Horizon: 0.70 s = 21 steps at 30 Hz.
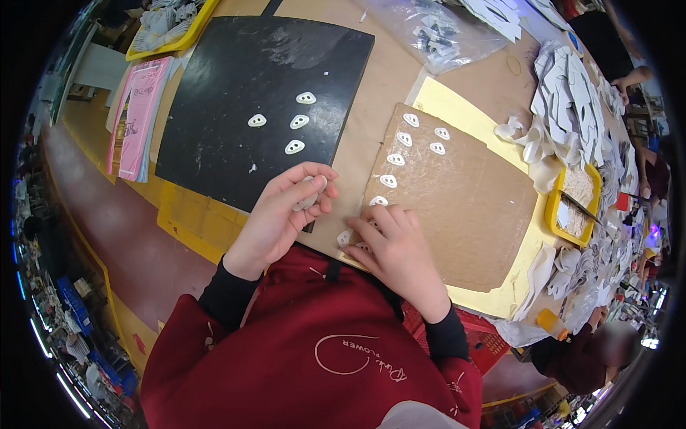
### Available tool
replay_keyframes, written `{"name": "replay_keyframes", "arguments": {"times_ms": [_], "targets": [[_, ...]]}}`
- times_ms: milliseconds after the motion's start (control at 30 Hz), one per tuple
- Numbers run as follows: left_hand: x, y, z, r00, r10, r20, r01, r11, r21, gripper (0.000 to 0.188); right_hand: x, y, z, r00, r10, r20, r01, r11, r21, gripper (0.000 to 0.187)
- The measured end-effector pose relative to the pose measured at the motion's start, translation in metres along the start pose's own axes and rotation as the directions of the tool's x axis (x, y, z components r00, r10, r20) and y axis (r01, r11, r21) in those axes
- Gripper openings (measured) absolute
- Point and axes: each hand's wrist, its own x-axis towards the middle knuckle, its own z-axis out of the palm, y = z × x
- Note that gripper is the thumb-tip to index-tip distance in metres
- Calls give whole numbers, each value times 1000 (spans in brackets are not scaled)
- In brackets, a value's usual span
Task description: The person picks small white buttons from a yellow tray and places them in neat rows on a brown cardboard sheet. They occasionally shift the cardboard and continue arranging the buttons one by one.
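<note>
- White pieces [309, 199] are cupped in the left hand [275, 214].
- One piece [344, 238] is pinched by the right hand [399, 249] at the left edge of the brown board [468, 214].
- Open room is offered on its right.

a: which things bear lettering?
b: the pink cover [139, 118] at the left, in dark print.
a: any more?
b: the maroon garment [286, 357], pale script and capitals beside a curved line, upside down from here.
</note>
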Motion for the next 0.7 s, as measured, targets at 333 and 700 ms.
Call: {"name": "replay_keyframes", "arguments": {"times_ms": [333, 700], "targets": [[5, 6, 3, 999, 41, 0, -41, 999, -27, 19, 0, 0, 12, 993, -78, -86, 85, 993, 78, 18], [21, -28, 52, 959, -124, 257, 120, 992, 29, 19, -9, 13, -25, 830, 50, -556, 18, 993, 117, 24]]}}
